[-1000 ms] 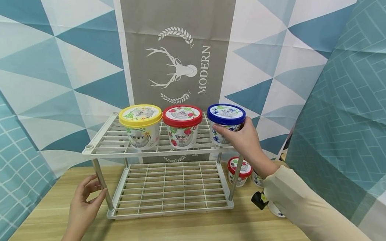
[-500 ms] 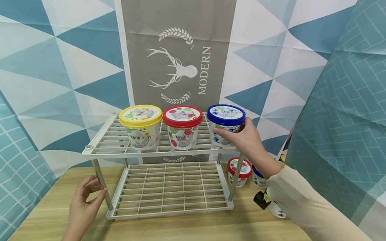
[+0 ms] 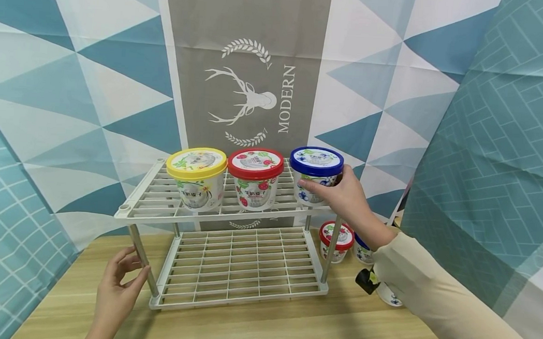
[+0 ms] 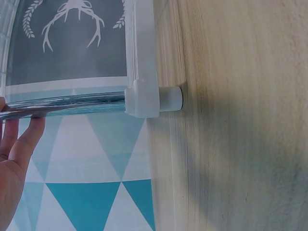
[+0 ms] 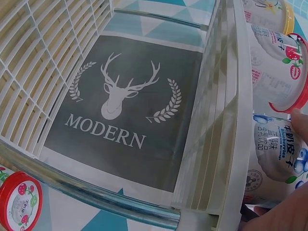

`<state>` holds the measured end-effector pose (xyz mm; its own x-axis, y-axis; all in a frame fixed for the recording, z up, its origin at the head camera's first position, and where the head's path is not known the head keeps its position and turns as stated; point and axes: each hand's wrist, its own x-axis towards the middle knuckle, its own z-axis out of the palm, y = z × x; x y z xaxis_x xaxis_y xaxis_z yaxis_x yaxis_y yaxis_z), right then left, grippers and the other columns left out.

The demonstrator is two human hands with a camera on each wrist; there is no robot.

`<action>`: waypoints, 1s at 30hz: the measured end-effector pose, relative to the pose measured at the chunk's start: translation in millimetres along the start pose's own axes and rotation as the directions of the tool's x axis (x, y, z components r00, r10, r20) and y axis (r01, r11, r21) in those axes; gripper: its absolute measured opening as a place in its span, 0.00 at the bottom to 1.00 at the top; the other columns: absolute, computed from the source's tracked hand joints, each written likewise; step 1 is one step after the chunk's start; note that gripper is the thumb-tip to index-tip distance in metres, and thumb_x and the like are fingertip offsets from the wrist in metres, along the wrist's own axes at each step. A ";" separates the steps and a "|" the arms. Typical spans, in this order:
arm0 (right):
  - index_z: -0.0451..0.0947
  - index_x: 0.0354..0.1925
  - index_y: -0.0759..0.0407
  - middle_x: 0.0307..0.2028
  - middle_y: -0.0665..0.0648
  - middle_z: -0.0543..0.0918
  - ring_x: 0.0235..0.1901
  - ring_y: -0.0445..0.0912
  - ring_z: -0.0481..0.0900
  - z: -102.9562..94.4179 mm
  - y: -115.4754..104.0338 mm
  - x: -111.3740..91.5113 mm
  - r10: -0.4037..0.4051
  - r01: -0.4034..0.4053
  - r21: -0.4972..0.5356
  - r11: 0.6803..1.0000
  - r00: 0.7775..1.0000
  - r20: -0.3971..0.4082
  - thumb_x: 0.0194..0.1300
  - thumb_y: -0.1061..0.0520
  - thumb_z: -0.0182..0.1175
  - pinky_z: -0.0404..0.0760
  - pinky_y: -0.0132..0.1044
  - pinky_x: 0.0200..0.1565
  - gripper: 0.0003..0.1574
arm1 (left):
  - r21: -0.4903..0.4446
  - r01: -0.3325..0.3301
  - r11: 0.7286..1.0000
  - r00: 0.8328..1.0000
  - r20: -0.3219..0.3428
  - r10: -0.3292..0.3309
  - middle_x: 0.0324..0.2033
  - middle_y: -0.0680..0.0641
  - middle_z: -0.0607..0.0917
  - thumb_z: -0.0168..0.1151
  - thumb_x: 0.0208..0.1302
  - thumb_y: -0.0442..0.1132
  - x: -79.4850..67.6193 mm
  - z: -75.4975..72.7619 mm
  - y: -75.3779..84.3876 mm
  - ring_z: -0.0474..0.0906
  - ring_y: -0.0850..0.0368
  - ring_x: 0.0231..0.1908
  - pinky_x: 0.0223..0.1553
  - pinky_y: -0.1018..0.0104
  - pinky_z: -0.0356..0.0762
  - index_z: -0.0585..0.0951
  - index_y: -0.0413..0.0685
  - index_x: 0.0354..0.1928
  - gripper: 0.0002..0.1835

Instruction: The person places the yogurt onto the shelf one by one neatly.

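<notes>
A white two-tier rack (image 3: 240, 295) with metal posts stands on the wooden table. On its upper shelf, from left to right, sit a yellow-lidded tub (image 3: 196, 178), a red-lidded tub (image 3: 255, 179) and a blue-lidded tub (image 3: 317, 162). My right hand (image 3: 351, 195) grips the blue-lidded tub from its right side, thumb across the front. The right wrist view shows this tub's blueberry label (image 5: 279, 154) upright against the shelf. With thumb and fingertips my left hand (image 3: 119, 287) pinches the rack's front left post (image 4: 77, 102).
On the table right of the rack stand a smaller red-lidded tub (image 3: 337, 241) and a blue-lidded one (image 3: 363, 253), partly behind the right arm. A black item (image 3: 366, 281) shows under the sleeve at the wrist. A patterned curtain (image 3: 372, 56) hangs behind.
Almost nothing differs. The right wrist and sleeve have shifted slightly right since a second ago, uncovering more of the blue-lidded tub on the table. The grip on the upper tub stays.
</notes>
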<state>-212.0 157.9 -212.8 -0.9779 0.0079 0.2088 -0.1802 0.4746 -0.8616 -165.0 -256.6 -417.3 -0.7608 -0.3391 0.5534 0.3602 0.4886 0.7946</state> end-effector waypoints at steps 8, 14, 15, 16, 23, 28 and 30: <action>0.43 0.72 0.56 0.67 0.63 0.61 0.65 0.57 0.64 -2.6 0.6 0.0 0.004 -0.004 -0.008 1.000 1.000 0.007 0.49 0.35 0.68 0.72 0.52 0.62 0.66 | -0.010 -0.002 1.000 1.000 -0.005 0.002 0.38 0.71 0.75 0.62 0.50 0.17 0.1 0.9 2.4 0.75 0.79 0.35 0.31 0.89 0.77 0.67 0.38 0.60 0.33; 0.47 0.70 0.58 0.64 0.63 0.65 0.62 0.56 0.69 -6.4 1.0 -1.5 0.019 -0.018 -0.026 0.999 1.000 0.011 0.49 0.34 0.68 0.75 0.51 0.60 0.63 | -0.021 0.005 1.000 1.000 -0.012 -0.005 0.38 0.70 0.76 0.62 0.50 0.16 0.0 1.0 3.3 0.75 0.79 0.35 0.31 0.88 0.77 0.67 0.37 0.60 0.33; 0.48 0.70 0.58 0.63 0.63 0.66 0.61 0.56 0.69 -7.1 1.1 -2.0 0.018 -0.017 -0.028 0.999 1.000 0.014 0.49 0.34 0.68 0.75 0.51 0.59 0.62 | -0.019 0.008 1.000 1.000 -0.012 -0.008 0.38 0.70 0.76 0.62 0.50 0.16 0.0 0.9 3.3 0.75 0.79 0.35 0.31 0.88 0.77 0.67 0.38 0.60 0.33; 0.49 0.69 0.58 0.62 0.63 0.67 0.60 0.56 0.70 -7.9 1.5 -2.4 0.016 -0.016 -0.030 0.999 1.000 0.016 0.49 0.34 0.67 0.76 0.51 0.58 0.61 | -0.017 0.011 1.000 1.000 -0.011 -0.011 0.38 0.70 0.76 0.62 0.50 0.17 -0.1 0.8 3.2 0.75 0.79 0.35 0.31 0.88 0.77 0.67 0.38 0.60 0.33; 0.53 0.68 0.57 0.57 0.61 0.70 0.56 0.54 0.69 -13.8 6.5 -7.9 0.004 -0.005 -0.078 0.997 1.000 -0.011 0.49 0.31 0.66 0.76 0.51 0.57 0.59 | -0.013 0.020 1.000 1.000 -0.004 -0.020 0.38 0.70 0.76 0.62 0.51 0.17 -0.5 0.4 3.3 0.75 0.78 0.35 0.30 0.88 0.77 0.67 0.39 0.60 0.33; 0.55 0.68 0.55 0.58 0.61 0.70 0.58 0.55 0.67 -19.7 11.7 -12.3 -0.005 0.002 -0.083 0.997 0.999 -0.033 0.50 0.30 0.65 0.73 0.53 0.59 0.58 | -0.013 0.018 1.000 1.000 -0.006 -0.018 0.38 0.70 0.76 0.62 0.51 0.17 -0.5 0.5 3.6 0.75 0.79 0.35 0.30 0.88 0.77 0.67 0.39 0.60 0.33; 0.55 0.68 0.55 0.59 0.62 0.69 0.59 0.55 0.67 -22.9 13.8 -14.5 -0.004 0.000 -0.084 0.996 0.999 -0.040 0.50 0.30 0.64 0.72 0.54 0.60 0.58 | -0.009 0.014 1.000 1.000 -0.003 -0.014 0.38 0.71 0.75 0.62 0.51 0.17 -0.5 0.7 3.7 0.74 0.79 0.35 0.30 0.88 0.77 0.67 0.38 0.60 0.33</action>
<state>-197.9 184.5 -217.1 -0.9723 0.0410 0.2301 -0.1709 0.5468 -0.8196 -163.7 -254.1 -414.8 -0.7640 -0.3488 0.5428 0.3540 0.4768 0.8046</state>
